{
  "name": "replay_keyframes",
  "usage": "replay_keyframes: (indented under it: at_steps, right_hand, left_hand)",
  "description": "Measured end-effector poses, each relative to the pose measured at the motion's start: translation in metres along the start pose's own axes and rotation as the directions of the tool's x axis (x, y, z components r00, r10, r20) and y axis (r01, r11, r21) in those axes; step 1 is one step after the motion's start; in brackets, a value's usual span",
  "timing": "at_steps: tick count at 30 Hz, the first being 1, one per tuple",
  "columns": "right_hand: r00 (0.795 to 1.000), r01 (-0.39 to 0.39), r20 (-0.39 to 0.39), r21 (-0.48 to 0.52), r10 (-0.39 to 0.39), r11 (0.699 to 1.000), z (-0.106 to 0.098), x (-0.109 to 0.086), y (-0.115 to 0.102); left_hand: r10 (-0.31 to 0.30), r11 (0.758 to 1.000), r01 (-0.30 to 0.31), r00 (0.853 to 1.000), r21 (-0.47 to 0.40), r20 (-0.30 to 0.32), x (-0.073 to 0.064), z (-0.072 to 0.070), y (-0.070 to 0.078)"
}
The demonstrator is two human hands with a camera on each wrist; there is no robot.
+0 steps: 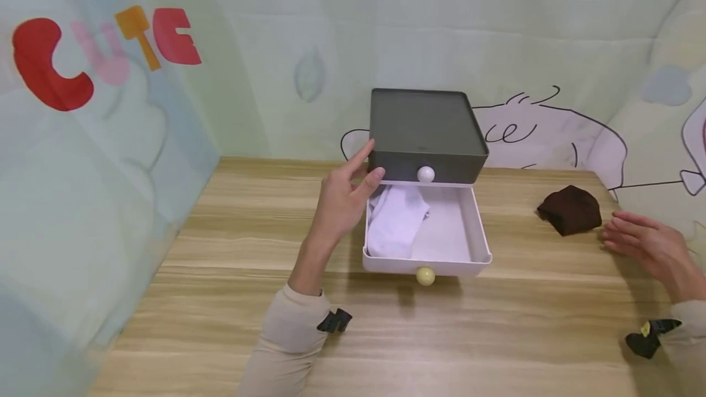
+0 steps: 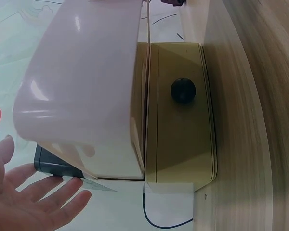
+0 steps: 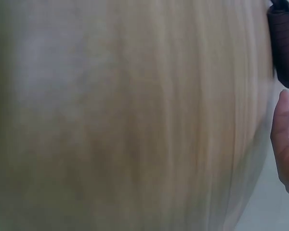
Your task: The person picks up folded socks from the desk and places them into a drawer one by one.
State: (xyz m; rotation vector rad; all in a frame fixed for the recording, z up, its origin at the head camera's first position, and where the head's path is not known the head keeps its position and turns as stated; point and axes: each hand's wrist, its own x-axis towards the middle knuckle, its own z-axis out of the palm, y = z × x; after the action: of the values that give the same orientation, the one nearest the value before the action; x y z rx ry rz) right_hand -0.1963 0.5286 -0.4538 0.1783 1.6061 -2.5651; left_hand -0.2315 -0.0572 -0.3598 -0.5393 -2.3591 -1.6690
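A small stacked drawer unit has a dark grey top section (image 1: 427,121) with a white knob. Below it, a white drawer (image 1: 482,231) with a yellow knob is pulled out. Folded white fabric (image 1: 396,219) lies in the drawer's left part. My left hand (image 1: 344,201) is at the left front corner of the grey section, thumb by its front face and fingers stretched along its side. The left wrist view shows these fingers (image 2: 48,197) extended beside it. To the right, my right hand (image 1: 651,244) is held with fingers extended, close beside a dark brown cloth item (image 1: 570,210).
The lowest drawer (image 2: 180,134), yellowish with a black knob, is closed under the white one. Everything stands on a wood-grain table (image 1: 248,323). A printed curtain (image 1: 303,48) with cartoon drawings and letters hangs behind and at the left.
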Motion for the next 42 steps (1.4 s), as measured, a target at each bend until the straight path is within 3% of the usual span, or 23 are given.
replay_keyframes:
  at_steps: [3,5,11,16,21,28,35,39,42]
  right_hand:
    - [1.0,0.008,0.007,-0.077,-0.007,0.997,-0.004,0.007,0.003]
    - [0.999,-0.005,-0.042,-0.16,-0.002,0.987,-0.003,0.013,0.004]
    - [0.985,-0.104,-0.16,-0.297,0.057,0.949,0.011,0.03,0.0]
    - [0.981,-0.158,-0.164,-0.385,0.1,0.909,0.028,0.036,-0.003]
    - [0.986,-0.142,-0.15,-0.477,0.079,0.867,0.045,0.043,0.002]
    - [0.992,-0.096,-0.109,-0.395,0.057,0.914,0.066,0.049,0.011]
    - [0.997,-0.075,-0.049,-0.422,0.06,0.904,0.088,0.054,0.026]
    - [0.999,-0.039,-0.038,-0.409,0.026,0.912,0.102,0.05,0.027]
    - [0.999,0.038,0.005,-0.386,-0.039,0.922,0.116,0.045,0.018]
  left_hand:
    - [0.012,1.0,-0.012,1.0,0.004,-0.007,0.001,0.002,-0.003]
    - [0.008,1.0,-0.008,1.0,-0.001,-0.005,0.0,0.002,0.0]
    - [0.001,0.999,-0.001,1.0,-0.035,0.008,-0.007,-0.004,0.023]
    - [0.003,1.0,-0.003,1.0,-0.031,0.013,-0.01,-0.007,0.034]
    - [-0.006,1.0,0.007,1.0,-0.024,0.014,-0.011,-0.007,0.033]
    - [-0.012,1.0,0.012,1.0,-0.029,0.006,-0.005,-0.004,0.019]
    - [0.007,1.0,-0.007,1.0,0.004,-0.012,0.001,0.001,-0.003]
    - [0.011,1.0,-0.011,1.0,-0.016,-0.012,0.001,0.002,-0.006]
    - [0.018,1.0,-0.018,1.0,-0.013,-0.013,0.002,0.002,-0.004]
